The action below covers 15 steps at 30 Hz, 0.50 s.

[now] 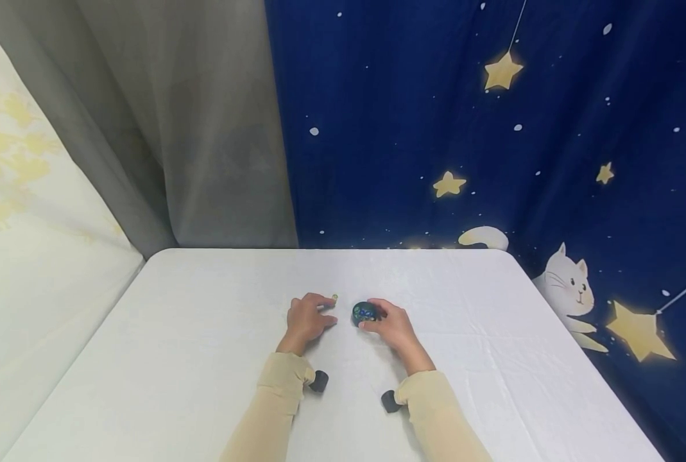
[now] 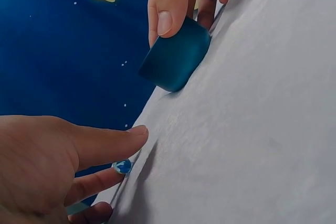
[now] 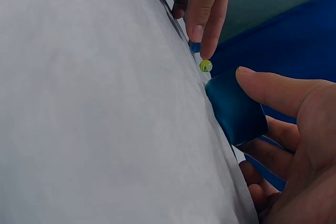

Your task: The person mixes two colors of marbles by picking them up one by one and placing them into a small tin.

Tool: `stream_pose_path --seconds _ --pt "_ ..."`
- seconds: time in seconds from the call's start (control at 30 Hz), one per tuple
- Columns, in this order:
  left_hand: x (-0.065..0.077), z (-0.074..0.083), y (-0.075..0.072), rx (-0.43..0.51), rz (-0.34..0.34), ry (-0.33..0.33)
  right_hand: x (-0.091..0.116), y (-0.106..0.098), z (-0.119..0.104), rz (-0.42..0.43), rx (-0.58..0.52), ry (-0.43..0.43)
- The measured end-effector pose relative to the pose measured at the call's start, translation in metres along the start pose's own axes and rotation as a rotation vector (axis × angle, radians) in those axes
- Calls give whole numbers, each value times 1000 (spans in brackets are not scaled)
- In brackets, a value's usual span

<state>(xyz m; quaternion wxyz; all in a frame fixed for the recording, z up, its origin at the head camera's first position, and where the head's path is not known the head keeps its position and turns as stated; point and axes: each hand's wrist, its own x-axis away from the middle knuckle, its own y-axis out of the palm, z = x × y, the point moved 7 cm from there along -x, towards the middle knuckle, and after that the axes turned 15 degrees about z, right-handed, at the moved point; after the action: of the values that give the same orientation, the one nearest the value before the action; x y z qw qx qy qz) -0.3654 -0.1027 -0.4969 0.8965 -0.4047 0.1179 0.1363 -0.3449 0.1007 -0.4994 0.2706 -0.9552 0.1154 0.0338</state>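
Note:
My right hand [image 1: 396, 327] grips a small, round, dark teal container [image 1: 364, 313] between thumb and fingers, low over the white table. Blue and green shapes show in its top in the head view; its smooth side [image 3: 236, 106] faces the right wrist camera. To its left, my left hand [image 1: 308, 319] has its thumb and index finger spread apart. A yellow-green marble [image 3: 206, 65] lies right at the index fingertip. Close by the same fingers is a blue marble [image 2: 123, 167], partly hidden by the thumb in the right wrist view.
A white cloth covers the table [image 1: 204, 385], its far edge near a grey curtain [image 1: 227, 128] and a dark blue star-patterned curtain [image 1: 389, 128]. Black wrist devices [image 1: 319, 381] sit by both cuffs. A pale, yellow-patterned cloth hangs at the left.

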Motion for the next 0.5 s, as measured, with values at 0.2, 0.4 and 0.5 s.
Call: stream_pose_path --seconds 0.2,0.4,0.5 --pt "0 0 -1 -21 -2 2 1 -1 0 2 0 7" --pt "-2 0 1 -16 3 -2 0 0 0 3 -1 14" --pt "-2 0 0 -7 4 -11 0 0 0 8 0 13"
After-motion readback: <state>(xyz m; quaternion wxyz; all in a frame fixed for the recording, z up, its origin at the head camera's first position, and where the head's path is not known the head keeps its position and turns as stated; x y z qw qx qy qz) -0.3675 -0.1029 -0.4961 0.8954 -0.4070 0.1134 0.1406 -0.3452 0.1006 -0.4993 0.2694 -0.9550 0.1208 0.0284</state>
